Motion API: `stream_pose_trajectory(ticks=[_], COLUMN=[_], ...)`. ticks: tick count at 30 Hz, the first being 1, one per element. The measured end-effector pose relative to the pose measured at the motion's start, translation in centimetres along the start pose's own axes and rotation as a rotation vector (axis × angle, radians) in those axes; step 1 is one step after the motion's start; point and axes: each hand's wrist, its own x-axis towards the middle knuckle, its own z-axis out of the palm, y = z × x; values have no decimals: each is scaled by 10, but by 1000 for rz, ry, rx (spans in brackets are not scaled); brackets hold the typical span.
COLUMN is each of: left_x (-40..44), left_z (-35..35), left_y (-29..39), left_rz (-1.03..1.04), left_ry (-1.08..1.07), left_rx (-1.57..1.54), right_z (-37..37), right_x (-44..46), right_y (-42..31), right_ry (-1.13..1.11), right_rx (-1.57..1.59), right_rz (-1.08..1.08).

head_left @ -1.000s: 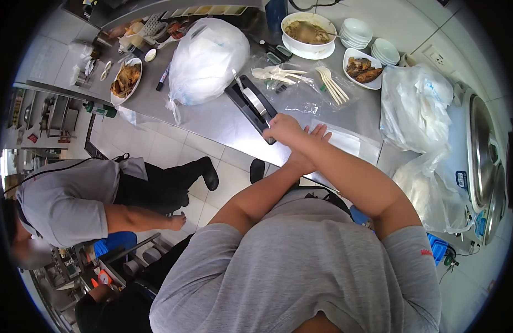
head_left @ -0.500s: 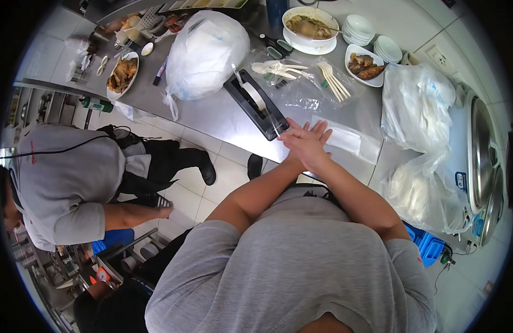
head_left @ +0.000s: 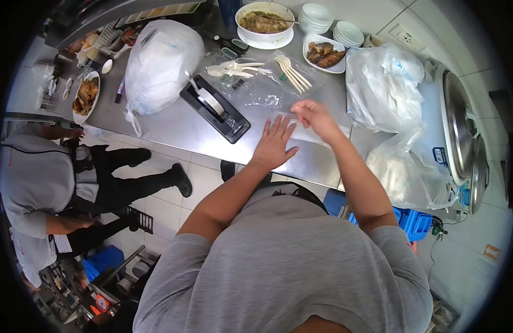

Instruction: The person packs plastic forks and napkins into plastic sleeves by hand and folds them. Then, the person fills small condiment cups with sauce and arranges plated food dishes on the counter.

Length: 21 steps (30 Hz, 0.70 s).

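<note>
My left hand (head_left: 276, 145) lies flat on the steel table with its fingers spread, their tips at the left end of a flat clear plastic packet (head_left: 318, 133) with something white inside. Over that packet, my right hand (head_left: 318, 119) is closed in a pinch; what its fingertips hold, if anything, is too small to make out. A black tape dispenser (head_left: 222, 119) with a roll of tape stands just left of my hands. Beyond them, wooden forks (head_left: 292, 73) and wooden spoons (head_left: 226, 70) lie on clear plastic wrappers.
A full white plastic bag (head_left: 163, 64) sits at the left, with more plastic bags (head_left: 381, 83) at the right. Along the back are a bowl of food (head_left: 265, 23), stacked dishes (head_left: 316, 16) and a fish plate (head_left: 324, 54). A co-worker (head_left: 43, 183) stands at the left.
My hands were together, one over the other, beside the dispenser. Now they are apart: the left rests flat on the table, and the right is pinched over the packet. The view has shifted right.
</note>
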Motion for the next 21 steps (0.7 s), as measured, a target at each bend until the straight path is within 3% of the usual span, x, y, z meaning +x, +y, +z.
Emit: stream_pose_trajectory(ticks=[10,13,21], left_x=[1,0,0], left_z=[-4,-3,-5], left_y=[1,2,3], left_rz=[-28,-32,-29], left_ry=[24,37,60], left_rx=[-32,-54,-12], right_z=[-31,-25,-2], right_x=[6,13,17], right_y=[36,49,53], right_ry=[-111,-49,111], right_rx=[-264,-451,-936], right_rz=[200,27,-156])
